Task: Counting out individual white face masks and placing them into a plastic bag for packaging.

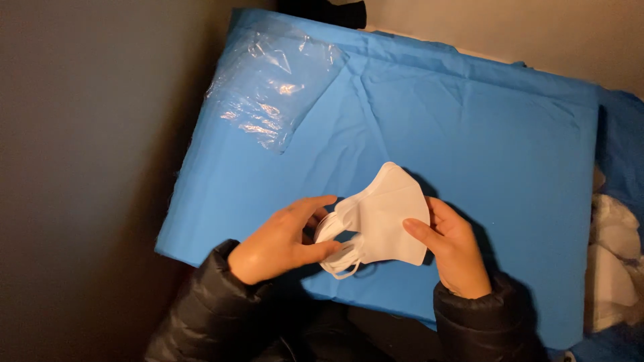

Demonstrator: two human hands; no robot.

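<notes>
Blue cloth under white mask, peak upward, gripped between left hand and right hand.

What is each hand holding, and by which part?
Both hold one white folded face mask: the left hand grips its ear loops at the left end, and the right hand grips its right edge.

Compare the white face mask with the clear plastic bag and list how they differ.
The white face mask is opaque; the clear plastic bag is see-through, letting the blue cloth show through it.
The mask is held up between the left hand and right hand; the bag lies untouched at the cloth's far left corner.
The mask looks smooth and folded flat; the bag is crinkled and catches glints of light.
Both are over the same blue cloth.
</notes>
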